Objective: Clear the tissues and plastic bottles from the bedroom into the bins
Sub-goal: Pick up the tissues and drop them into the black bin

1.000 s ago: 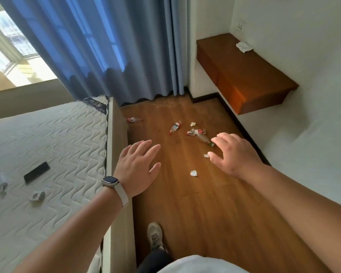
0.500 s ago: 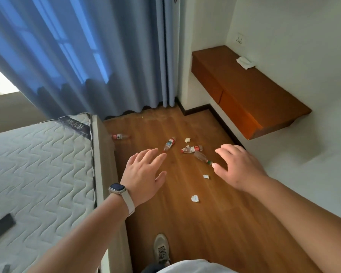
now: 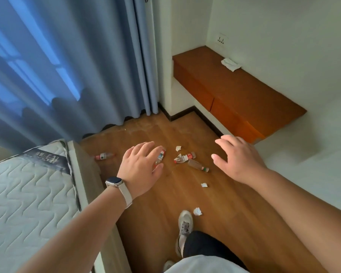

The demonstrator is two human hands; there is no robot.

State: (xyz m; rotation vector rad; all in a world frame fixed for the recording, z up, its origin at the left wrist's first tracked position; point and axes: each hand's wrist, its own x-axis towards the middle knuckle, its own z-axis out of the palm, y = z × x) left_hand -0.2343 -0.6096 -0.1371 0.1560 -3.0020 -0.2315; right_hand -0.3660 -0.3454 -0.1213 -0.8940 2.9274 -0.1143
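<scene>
Left hand [image 3: 140,166], right hand [image 3: 238,160] nearer now, both spread, bottle [image 3: 161,154] half hidden behind left.

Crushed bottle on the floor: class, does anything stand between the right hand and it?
Nothing visible does. The right hand hovers open over the floor; the crushed bottle lies uncovered, a clear bottle beside it on the hand's side. No bin is in view.
</scene>
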